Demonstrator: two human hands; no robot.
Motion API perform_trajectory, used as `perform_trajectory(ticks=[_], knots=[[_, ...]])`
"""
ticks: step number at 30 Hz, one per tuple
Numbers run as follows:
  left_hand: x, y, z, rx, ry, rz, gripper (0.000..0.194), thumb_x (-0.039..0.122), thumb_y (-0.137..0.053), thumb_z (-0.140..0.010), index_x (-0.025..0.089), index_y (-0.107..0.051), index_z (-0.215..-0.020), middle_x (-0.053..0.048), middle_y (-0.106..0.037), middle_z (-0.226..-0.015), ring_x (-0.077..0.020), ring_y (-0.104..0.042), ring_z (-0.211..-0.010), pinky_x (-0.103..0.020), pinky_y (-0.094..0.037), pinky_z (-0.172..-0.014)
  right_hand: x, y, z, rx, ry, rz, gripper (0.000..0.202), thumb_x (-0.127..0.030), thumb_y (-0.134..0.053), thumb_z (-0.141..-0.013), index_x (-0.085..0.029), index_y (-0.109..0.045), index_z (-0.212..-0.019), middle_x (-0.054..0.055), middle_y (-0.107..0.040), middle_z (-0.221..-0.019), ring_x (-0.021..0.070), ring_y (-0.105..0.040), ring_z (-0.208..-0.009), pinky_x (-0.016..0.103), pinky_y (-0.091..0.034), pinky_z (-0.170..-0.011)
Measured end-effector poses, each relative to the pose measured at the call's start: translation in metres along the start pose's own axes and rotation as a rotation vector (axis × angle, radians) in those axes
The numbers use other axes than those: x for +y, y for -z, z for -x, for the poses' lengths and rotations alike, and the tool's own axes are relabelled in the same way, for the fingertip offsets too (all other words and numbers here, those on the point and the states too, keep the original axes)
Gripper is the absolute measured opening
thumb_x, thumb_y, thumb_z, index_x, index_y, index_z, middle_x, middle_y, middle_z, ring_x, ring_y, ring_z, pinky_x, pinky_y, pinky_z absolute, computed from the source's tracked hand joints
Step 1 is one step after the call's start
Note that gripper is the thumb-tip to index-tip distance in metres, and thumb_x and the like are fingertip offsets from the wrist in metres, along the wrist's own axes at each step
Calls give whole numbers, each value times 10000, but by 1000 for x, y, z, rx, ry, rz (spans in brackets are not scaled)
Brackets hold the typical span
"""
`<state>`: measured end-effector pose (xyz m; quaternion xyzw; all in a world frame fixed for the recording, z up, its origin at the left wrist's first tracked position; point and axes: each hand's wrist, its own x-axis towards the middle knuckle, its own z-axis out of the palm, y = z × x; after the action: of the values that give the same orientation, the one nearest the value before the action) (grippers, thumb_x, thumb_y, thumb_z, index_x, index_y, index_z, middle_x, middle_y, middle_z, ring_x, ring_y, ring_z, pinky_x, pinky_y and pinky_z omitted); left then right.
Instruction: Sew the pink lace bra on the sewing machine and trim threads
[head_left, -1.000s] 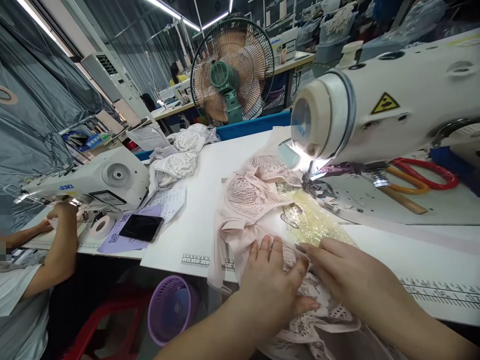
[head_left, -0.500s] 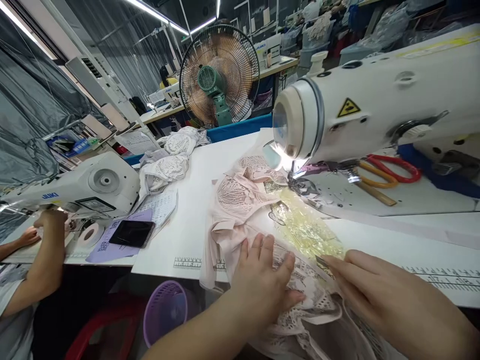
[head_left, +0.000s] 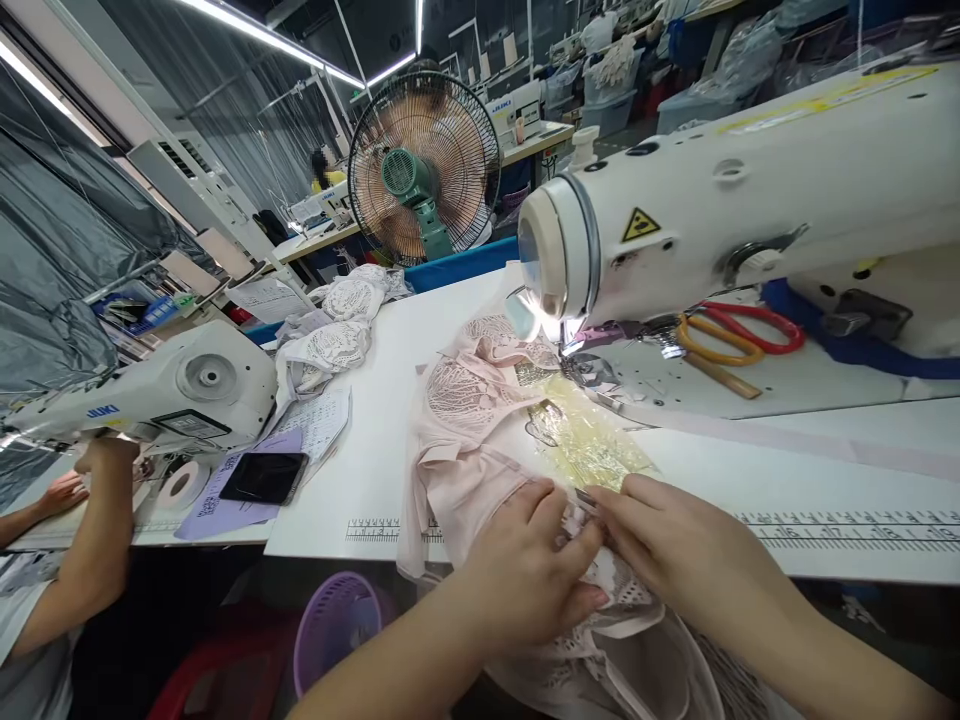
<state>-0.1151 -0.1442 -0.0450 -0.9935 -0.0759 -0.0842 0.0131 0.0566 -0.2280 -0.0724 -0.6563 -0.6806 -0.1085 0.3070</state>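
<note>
Right now both grips meet at the desk (head_left: 360, 480) edge: left hand (head_left: 525, 570) and right hand (head_left: 675, 545) pinching the pink lace garment (head_left: 465, 420), which runs away from them toward the sewing machine (head_left: 712, 220) needle.

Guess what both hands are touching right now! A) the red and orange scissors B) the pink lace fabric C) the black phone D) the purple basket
B: the left hand and right hand both rest on the pink lace fabric at the table's front edge.
</note>
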Motion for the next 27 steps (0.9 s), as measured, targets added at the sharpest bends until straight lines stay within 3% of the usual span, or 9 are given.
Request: perform_trajectory(ticks=[6, 10, 13, 19, 27], knots=[[1, 1, -1, 5, -1, 2, 530, 477, -429, -890, 134, -480, -1291, -191, -475, -1242, -320, -411, -1225, -473, -354, -1049, -1, -2, -4, -97, -7, 14, 162, -143, -456, -843, -184, -601, -783, 6, -490, -620, 161, -514, -539, 245, -266, -440], [1, 1, -3, 16, -2, -6, 533, 475, -435, -889, 139, -475, -1301, -193, -496, -1201, -308, -427, -1208, -482, -379, -1027, 7, 3, 14, -151, 11, -10, 174, -100, -444, -795, -188, -588, -753, 11, -492, -618, 159, -499, -537, 255, -302, -467], [1, 1, -3, 0, 10, 7, 544, 499, -449, -878, 152, -482, -1296, -192, -490, -1203, -318, -414, -1219, -496, -387, -1016, 13, 10, 30, -163, -31, -29, 194, -138, -409, -832, -204, -586, -786, 15, -512, -654, 166, -517, -563, 269, -339, -488], [2, 5, -4, -52, 25, 25, 550, 484, -479, -870, 138, -479, -1297, -203, -468, -1231, -350, -397, -1233, -522, -390, -1007, 23, 23, 36, -102, -181, -133, 305, -315, -324, -943, -203, -608, -949, 9, -530, -686, 144, -546, -555, 262, -385, -473], [2, 12, -6, -133, 15, 20, 519, 421, -489, -879, 115, -471, -1298, -237, -421, -1321, -387, -362, -1275, -579, -403, -972, 56, 24, 27, -144, -474, -57, 338, -352, -340, -864, -222, -651, -884, 40, -652, -850, 204, -624, -674, 286, -385, -487]])
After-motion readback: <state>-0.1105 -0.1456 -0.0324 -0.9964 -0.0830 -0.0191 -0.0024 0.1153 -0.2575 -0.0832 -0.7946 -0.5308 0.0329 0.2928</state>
